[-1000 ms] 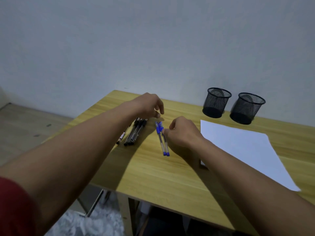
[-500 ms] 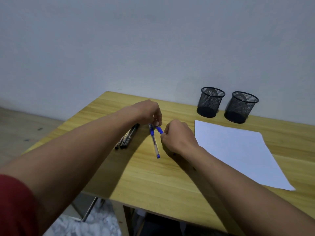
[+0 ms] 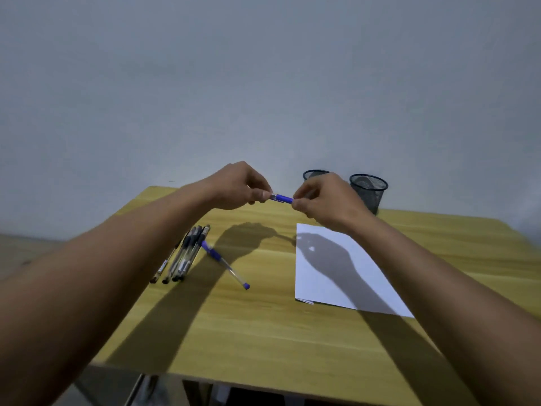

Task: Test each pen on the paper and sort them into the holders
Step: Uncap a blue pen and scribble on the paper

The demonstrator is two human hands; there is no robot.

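Observation:
Both hands hold one blue pen (image 3: 283,198) up in the air above the table. My left hand (image 3: 238,186) pinches its left end and my right hand (image 3: 328,202) grips the blue part at its right end. A second blue pen (image 3: 225,264) lies on the wooden table (image 3: 263,326). Left of it rests a bundle of several black pens (image 3: 184,253). A white sheet of paper (image 3: 336,271) lies at the right. Two black mesh holders stand at the back: the right holder (image 3: 369,191) is in full view, the left holder (image 3: 314,173) is mostly hidden behind my right hand.
A grey wall rises right behind the table. The table's front edge runs across the bottom, with metal legs (image 3: 137,388) and floor below it. The left edge slants from the back corner toward me.
Both hands have lifted one blue pen off the table and raised it in front of the holders. The other blue pen stayed on the table. The camera tilted upward.

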